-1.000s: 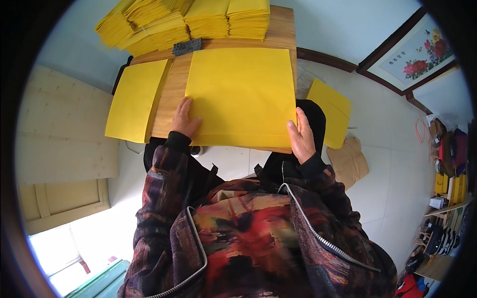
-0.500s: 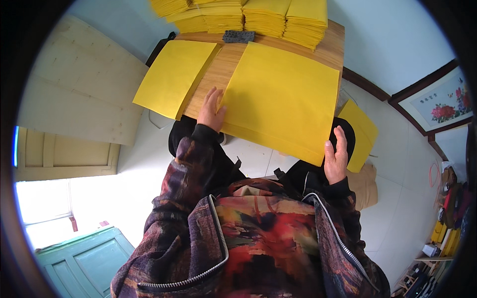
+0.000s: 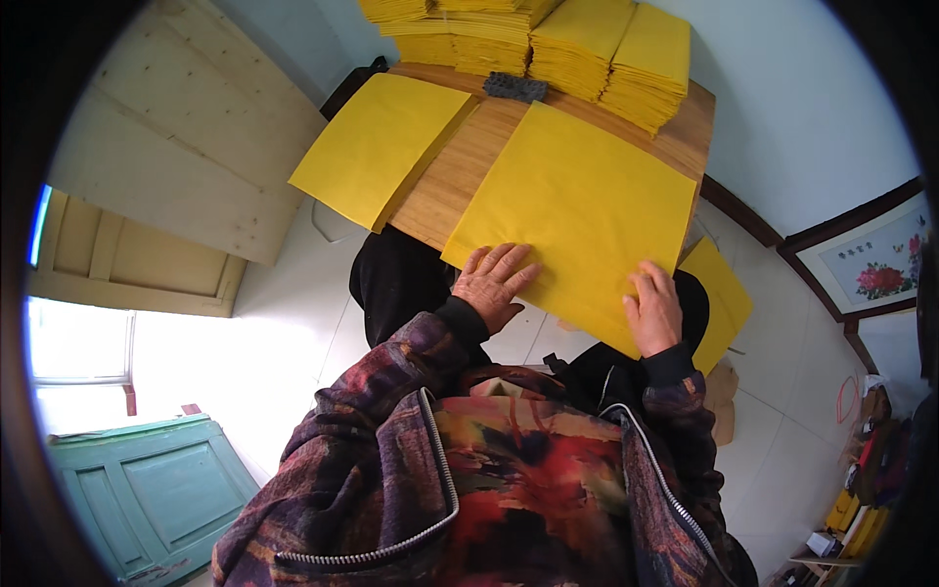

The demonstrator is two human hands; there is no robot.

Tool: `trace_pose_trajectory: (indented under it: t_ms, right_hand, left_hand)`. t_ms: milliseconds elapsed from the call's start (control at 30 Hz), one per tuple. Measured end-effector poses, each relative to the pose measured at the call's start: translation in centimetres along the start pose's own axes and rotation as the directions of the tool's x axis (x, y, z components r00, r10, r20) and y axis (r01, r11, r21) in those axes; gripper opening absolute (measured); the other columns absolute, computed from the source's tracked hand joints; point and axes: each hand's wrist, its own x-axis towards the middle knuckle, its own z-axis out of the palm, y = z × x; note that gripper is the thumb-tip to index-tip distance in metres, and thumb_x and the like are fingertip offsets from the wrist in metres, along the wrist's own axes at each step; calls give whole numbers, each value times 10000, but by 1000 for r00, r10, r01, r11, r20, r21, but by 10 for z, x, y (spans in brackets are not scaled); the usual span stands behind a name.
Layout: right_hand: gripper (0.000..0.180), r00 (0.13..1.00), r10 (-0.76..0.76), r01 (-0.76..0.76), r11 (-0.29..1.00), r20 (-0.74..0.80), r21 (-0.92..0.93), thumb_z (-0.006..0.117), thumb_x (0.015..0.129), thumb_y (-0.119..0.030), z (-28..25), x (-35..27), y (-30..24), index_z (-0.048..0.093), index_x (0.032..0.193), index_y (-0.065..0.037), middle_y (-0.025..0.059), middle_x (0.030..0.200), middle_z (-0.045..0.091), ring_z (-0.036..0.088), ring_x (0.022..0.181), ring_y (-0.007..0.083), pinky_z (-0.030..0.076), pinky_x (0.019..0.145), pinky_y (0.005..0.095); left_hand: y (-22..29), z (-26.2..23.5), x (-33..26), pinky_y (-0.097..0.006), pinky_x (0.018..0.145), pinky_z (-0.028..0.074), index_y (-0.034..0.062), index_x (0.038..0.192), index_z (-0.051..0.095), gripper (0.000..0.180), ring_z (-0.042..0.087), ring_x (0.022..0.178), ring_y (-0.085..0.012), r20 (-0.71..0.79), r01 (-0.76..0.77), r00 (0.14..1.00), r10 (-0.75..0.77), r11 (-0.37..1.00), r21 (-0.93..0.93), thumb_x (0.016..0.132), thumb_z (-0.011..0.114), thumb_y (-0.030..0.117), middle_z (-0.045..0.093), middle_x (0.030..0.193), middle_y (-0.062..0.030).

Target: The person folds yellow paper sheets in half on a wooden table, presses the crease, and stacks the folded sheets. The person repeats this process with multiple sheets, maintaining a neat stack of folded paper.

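A large yellow paper sheet [image 3: 587, 205] lies over the front of the wooden table [image 3: 460, 181], its near edge jutting past the table toward my lap. I cannot make out whether it is one layer or several. My left hand [image 3: 494, 284] is at its near left part, fingers spread and flat on the paper. At its near right corner, my right hand [image 3: 653, 311] rests with bent fingers on the paper and the thumb apart. To the left lies a thick yellow paper stack [image 3: 386, 142], which neither hand touches.
Tall yellow piles [image 3: 582, 44] stand along the table's back. A dark grey textured block [image 3: 515, 87] sits before them. More yellow paper [image 3: 719, 298] is low by my right knee. A framed flower picture [image 3: 871, 264] leans at right; a pale board [image 3: 186, 127] stands at left.
My left hand has moved from the sheet's left edge onto its near part. My right hand has come inward from the right edge onto the paper. The whole view has shifted slightly.
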Motion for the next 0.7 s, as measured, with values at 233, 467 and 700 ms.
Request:
trace_pose_trajectory:
  t_ms: [233, 467, 700]
  right_hand:
    - [283, 986, -60, 80, 989, -155, 125, 677, 728, -61, -3, 3, 6, 558, 980, -9, 184, 1164, 518, 483, 1128, 373, 417, 952, 423]
    - [502, 935, 243, -160, 939, -257, 304, 651, 807, -129, 7, 22, 40, 440, 1242, 8, 191, 1356, 399, 409, 1245, 369, 380, 1014, 395]
    - [566, 924, 298, -223, 930, -241, 294, 633, 823, -138, 26, 23, 61, 382, 1309, 7, 190, 1423, 337, 382, 1281, 361, 387, 1016, 382]
  left_hand:
    - [-1, -10, 4, -481, 1036, 299, 148, 1270, 502, 667, 382, 1271, -321, 25, -19, 999, 21, 996, -91, 668, 748, 299, 440, 1357, -122]
    - [-48, -20, 25, -475, 1065, 286, 84, 1372, 399, 724, 305, 1340, -362, -36, 323, 944, -327, 942, -85, 761, 710, 316, 277, 1488, -172]
    - [-84, 2, 33, -449, 1083, 283, 61, 1377, 383, 739, 288, 1352, -355, 44, 424, 905, -423, 892, -157, 760, 703, 311, 319, 1465, -182]
